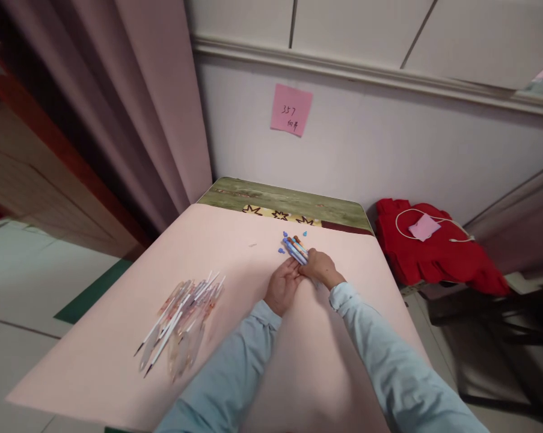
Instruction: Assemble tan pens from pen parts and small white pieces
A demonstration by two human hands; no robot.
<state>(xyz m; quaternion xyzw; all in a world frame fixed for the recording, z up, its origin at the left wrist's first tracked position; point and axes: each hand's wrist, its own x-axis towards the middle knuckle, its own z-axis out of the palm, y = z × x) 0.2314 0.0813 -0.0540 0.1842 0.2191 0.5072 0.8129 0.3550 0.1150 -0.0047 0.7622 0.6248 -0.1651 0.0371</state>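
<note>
Head cam view, using the pen bundle (293,250) as the landmark: it's above the pink sheet covering the desk (271,193), toward the far end. The right hand (322,268) is just right of the bundle, its grip closed around the near end of the pens, some blue-topped, some brown-topped. The left hand (282,287) sits right below the bundle, palm kinda turned up, fingertips up against the right hand; can't tell whether its grip has anything. Few little blue pieces (281,250) are scattered close around the bundle. Well off to its left, nearer the wearer, there's a messy pile of clear tubes and white sticks (181,322). Way right of the bundle: red cloth (404,258) with a white cable (461,240) on it.
</note>
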